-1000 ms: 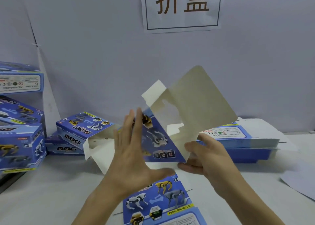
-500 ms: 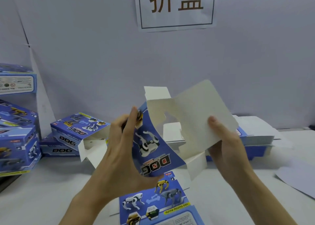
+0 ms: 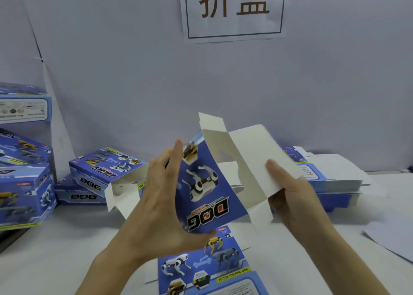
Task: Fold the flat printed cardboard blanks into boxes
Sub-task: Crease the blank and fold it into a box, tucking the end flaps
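Entering item one: where is the half-opened blank (image 3: 207,194) found, and how is it pointed? (Checker)

It is held in the air above the table (image 3: 55,250), at centre, between both hands. Its long axis is stood roughly upright, the top leaned a little to the left. The printed "DOG" panel is turned toward the camera and reads upside down. A white end flap (image 3: 211,121) is raised at the top, a white inner panel is swung out to the right, and a second flap (image 3: 261,214) hangs at the lower right. (Clerk)

What is recorded around it? (Checker)

One flat blank (image 3: 201,270) is laid printed side up on the table directly beneath. A stack of flat blanks (image 3: 330,178) is set behind and to the right, partly hidden by the open panel. A folded box (image 3: 100,167) with one end open is laid to the left on another box, and further boxes (image 3: 24,183) are piled at the far left. A loose sheet (image 3: 393,234) lies at the right edge, and a sign (image 3: 232,8) is fixed to the wall above. (Clerk)

And the hands? (Checker)

The left hand (image 3: 156,205) is spread flat, fingers straight against the printed panel's left side, thumb laid under its lower edge. The right hand (image 3: 292,196) is closed on the white inner panel, thumb in front, fingers hidden behind it. (Clerk)
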